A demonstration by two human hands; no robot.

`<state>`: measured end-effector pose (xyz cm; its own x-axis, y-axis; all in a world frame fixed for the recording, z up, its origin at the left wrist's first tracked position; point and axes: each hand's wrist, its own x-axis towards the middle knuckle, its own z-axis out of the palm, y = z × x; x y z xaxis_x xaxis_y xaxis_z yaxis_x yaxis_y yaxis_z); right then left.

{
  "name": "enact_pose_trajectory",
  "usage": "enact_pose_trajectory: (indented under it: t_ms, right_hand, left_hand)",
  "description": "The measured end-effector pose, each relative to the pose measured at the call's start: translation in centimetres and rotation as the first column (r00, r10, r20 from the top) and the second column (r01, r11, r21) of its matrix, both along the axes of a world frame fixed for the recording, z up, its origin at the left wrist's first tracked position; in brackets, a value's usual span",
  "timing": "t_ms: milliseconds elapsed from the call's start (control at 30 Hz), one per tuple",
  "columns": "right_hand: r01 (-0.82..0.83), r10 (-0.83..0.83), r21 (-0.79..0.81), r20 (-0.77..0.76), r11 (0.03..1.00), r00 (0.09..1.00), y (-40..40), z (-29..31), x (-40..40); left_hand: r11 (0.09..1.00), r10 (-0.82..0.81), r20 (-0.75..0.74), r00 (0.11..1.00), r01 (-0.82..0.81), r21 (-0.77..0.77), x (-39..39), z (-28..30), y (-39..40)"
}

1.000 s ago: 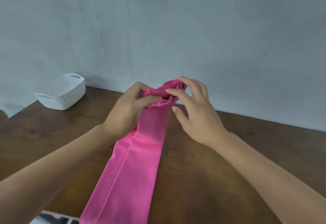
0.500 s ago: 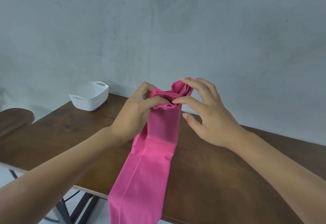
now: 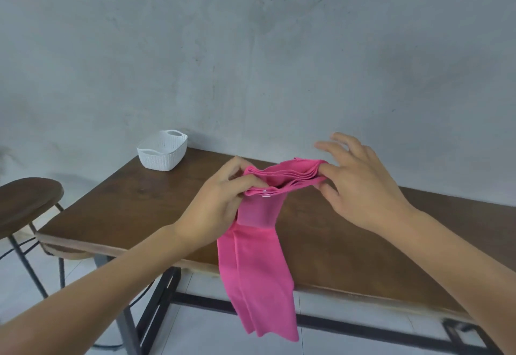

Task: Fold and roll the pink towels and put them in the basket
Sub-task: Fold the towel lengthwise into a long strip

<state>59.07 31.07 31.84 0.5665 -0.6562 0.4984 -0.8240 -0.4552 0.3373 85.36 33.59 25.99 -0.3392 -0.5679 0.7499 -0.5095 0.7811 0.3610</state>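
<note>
From the head view, above the tabletop [image 3: 349, 231] the left hand [image 3: 215, 209] and right hand [image 3: 360, 184] each pinch an end of the towel's [image 3: 259, 276] gathered top, its tail hanging past the tabletop's near edge, the basket [image 3: 163, 150] at its far left corner.

I count 1 pink towel [image 3: 258, 268], 2 hands: left hand [image 3: 220, 201] and right hand [image 3: 360, 184]. 1 white basket [image 3: 162, 150] left of the grip, 1 table [image 3: 145, 198], 1 stool [image 3: 26, 201].
</note>
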Motion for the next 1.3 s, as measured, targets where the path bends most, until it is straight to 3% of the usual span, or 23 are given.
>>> enact_pose_trajectory:
  t_ms: [100,167,400,567,667,833,1033,1200,1233,1300]
  right_hand:
    - [-0.042,0.049,0.055,-0.125,0.998,0.991,2.5,-0.2,1.8]
    - [-0.098,0.111,0.104,-0.126,0.99,0.986,4.0,-0.3,3.0]
    - [-0.239,0.168,0.429,0.196,0.871,0.966,8.7,0.0,8.5]
    - [-0.4,0.169,0.564,0.417,0.723,0.893,9.9,0.9,12.5]
    - [-0.461,0.199,0.54,0.473,0.704,0.858,9.8,1.4,14.4]
    - [-0.404,0.211,0.517,0.393,0.754,0.895,7.9,-0.2,16.2]
    - [-0.305,0.239,0.534,0.192,0.788,0.952,7.2,-2.8,17.5]
    - [-0.319,0.258,0.406,0.199,0.856,0.946,7.4,-3.4,19.7]
    - [-0.362,0.288,0.474,0.223,0.803,0.931,8.4,-3.3,20.6]
    - [-0.408,0.337,0.696,0.247,0.591,0.909,10.5,-3.1,21.9]
  left_hand:
    - [0.999,-0.026,0.016,1.0,0.025,0.039,1.8,-0.6,2.1]
    - [0.996,-0.002,-0.051,0.999,0.007,0.086,3.3,-0.9,3.3]
    - [0.975,0.113,-0.207,0.972,-0.069,0.209,9.1,-0.3,6.8]
    - [0.94,0.141,-0.283,0.949,-0.039,0.338,13.3,1.4,8.7]
    - [0.91,0.176,-0.295,0.939,-0.041,0.413,15.1,1.2,9.8]
    - [0.894,0.266,-0.305,0.915,-0.115,0.433,16.2,0.5,11.6]
    - [0.868,0.375,-0.043,0.926,-0.335,0.366,17.1,-0.7,12.6]
    - [0.828,0.492,-0.029,0.87,-0.458,0.323,18.8,-1.1,13.0]
    - [0.813,0.511,-0.023,0.859,-0.475,0.337,19.4,-1.4,13.0]
    - [0.786,0.494,0.027,0.869,-0.46,0.412,20.4,-2.1,13.5]
